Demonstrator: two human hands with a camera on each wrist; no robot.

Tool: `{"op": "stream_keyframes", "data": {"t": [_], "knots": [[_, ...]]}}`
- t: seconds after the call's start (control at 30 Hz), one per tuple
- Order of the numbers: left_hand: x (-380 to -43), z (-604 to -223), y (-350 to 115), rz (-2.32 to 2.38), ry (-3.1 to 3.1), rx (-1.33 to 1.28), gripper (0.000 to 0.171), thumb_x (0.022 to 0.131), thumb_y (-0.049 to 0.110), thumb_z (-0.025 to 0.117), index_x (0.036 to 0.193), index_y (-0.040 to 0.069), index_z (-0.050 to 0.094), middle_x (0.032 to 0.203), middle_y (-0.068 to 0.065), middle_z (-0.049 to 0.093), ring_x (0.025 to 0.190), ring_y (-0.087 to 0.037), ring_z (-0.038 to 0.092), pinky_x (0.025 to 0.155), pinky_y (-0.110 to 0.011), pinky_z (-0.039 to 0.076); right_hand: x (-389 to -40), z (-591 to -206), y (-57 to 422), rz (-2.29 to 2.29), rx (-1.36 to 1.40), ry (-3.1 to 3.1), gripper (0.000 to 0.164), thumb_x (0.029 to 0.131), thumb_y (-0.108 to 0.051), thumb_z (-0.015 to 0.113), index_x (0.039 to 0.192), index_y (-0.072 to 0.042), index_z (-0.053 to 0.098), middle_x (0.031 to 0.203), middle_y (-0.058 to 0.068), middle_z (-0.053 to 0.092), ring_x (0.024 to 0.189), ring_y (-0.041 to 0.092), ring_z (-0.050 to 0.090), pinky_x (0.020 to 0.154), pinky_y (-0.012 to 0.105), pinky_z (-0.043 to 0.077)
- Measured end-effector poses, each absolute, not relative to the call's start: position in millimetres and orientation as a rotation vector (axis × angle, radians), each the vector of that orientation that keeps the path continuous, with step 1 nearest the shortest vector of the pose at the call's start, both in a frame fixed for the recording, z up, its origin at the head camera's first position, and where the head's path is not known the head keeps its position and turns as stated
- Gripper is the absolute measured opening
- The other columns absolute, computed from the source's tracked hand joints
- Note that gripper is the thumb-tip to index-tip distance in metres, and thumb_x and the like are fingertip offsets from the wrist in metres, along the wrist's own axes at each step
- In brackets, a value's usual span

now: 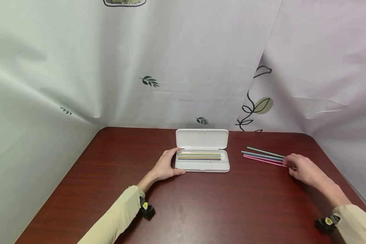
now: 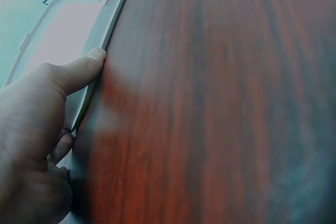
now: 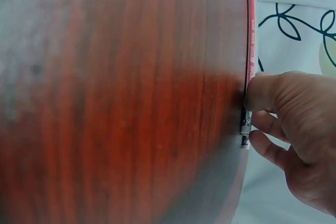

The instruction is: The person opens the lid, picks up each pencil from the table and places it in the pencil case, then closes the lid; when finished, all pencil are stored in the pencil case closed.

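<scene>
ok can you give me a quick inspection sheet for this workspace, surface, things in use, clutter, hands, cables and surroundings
surface: dark reddish-brown table, wood-grained, with some glare
things in use: white pencil case with its lid open, a row of pencils in its far compartment; several loose pencils to its right, including green, blue and pink
clutter: nothing seen
hands: left hand grips the case's left end; right hand holds loose pencils by their near-right ends; a black device at each wrist
cables: nothing seen
surroundings: pale, creased backdrop with leaf prints
</scene>
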State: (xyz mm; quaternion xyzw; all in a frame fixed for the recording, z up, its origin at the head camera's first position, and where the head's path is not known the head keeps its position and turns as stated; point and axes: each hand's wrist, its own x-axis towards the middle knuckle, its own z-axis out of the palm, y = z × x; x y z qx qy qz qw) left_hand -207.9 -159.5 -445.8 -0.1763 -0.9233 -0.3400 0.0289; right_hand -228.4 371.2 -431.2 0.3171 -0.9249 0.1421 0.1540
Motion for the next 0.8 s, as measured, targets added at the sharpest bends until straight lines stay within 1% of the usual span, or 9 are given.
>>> {"op": "stream_keyframes", "data": {"t": [0.2, 0.37, 0.53, 0.8], "knots": [[-208.2, -446.5, -159.5, -1.055, -2.835, -0.551, 0.090, 0.071, 0.029, 0.091, 0.147, 0.009, 0.046, 0.139, -0.012, 0.052, 0.130, -0.031, 0.042, 0.104, -0.049, 0.037, -230.5, -430.5, 370.6, 0.443, 0.966, -2.644, 0.038, 0.059, 0.016, 0.074, 0.082, -0.011, 0.063, 0.077, -0.012, 0.048, 0.067, 0.003, 0.042, 0.055, 0.029, 0.040], [-208.2, -446.7, -159.6, -1.056, -2.831, -0.546, 0.090, 0.071, 0.029, 0.091, 0.146, 0.009, 0.046, 0.139, -0.012, 0.052, 0.130, -0.031, 0.042, 0.104, -0.049, 0.037, -231.1, -430.3, 369.7, 0.511, 0.990, -2.633, 0.036, 0.058, 0.015, 0.071, 0.082, -0.010, 0.062, 0.076, -0.013, 0.048, 0.066, 0.001, 0.042, 0.054, 0.027, 0.039], [-207.2, -445.8, -159.7, -1.069, -2.841, -0.544, 0.090, 0.071, 0.029, 0.091, 0.147, 0.010, 0.046, 0.139, -0.012, 0.052, 0.131, -0.030, 0.042, 0.105, -0.048, 0.037, -229.9, -429.3, 368.9, 0.533, 0.987, -2.643, 0.037, 0.057, 0.014, 0.071, 0.082, -0.011, 0.061, 0.075, -0.013, 0.047, 0.066, 0.000, 0.042, 0.054, 0.026, 0.039], [-207.0, -445.0, -160.5, -1.065, -2.841, -0.545, 0.090, 0.072, 0.031, 0.090, 0.147, 0.009, 0.045, 0.140, -0.011, 0.052, 0.131, -0.031, 0.042, 0.104, -0.049, 0.037, -228.3, -425.4, 361.8, 0.572, 0.966, -2.679, 0.036, 0.060, 0.015, 0.072, 0.083, -0.011, 0.062, 0.077, -0.012, 0.049, 0.067, 0.002, 0.043, 0.055, 0.027, 0.039]]}}
